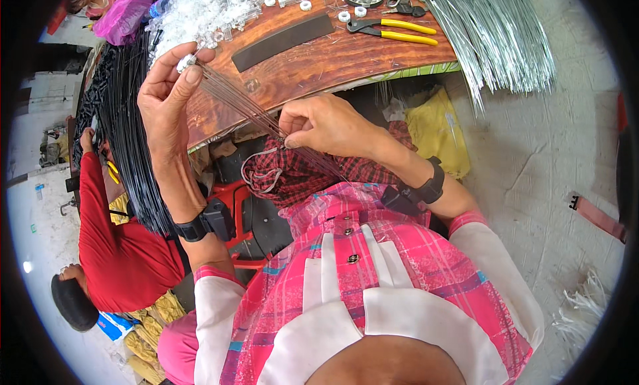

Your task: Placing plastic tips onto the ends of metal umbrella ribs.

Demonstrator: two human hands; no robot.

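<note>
A thin bundle of dark wires [239, 100] slants down from my left hand to my right, over the table's front edge. At the upper end of the bundle, a small white plastic piece [186, 63] is pinched between the thumb and fingers of my left hand [164, 95]. Lower down, my right hand [331, 127] has its fingers curled and pinched on the wires, close above my lap. The loose ends trail past it toward my pink checked top. Whether the wires pass through the white piece is hidden by my fingertips.
On the wooden table [293, 79] lie a dark flat bar [283, 41], yellow-handled pliers [393, 31], and a heap of clear plastic pieces [200, 15]. Silvery wires [492, 39] overhang at right, black wires [130, 119] at left. A red-sleeved person [126, 252] works at left.
</note>
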